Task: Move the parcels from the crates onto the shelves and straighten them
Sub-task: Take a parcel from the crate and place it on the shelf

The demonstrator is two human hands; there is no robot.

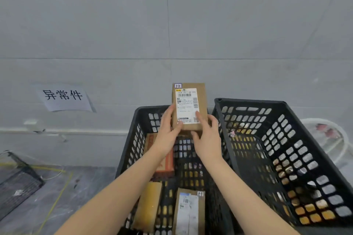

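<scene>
Head cam view: both hands are up on a small brown cardboard parcel [189, 107], flat and rectangular, held upright above the far end of the left crate [129, 147]. It's got a white shipping label with barcodes on its face and a little tag reading "1-2" on the top corner. The left hand [168, 129] wraps its left edge with the thumb on the front, and the right hand [207, 135] grips the bottom right corner, thumb pressed on the label.

Both crates are black plastic with a grid of cutouts in the walls and floor. The left one holds a box with orange print [166, 160] under the left forearm, a plain tan box [148, 206] near the bottom, and a labelled parcel [189, 213] tagged "1-1" beside it. The right crate [286, 150] looks like bare mesh inside.

A white paper sign [64, 97] with black characters is stuck on the grey wall.
</scene>
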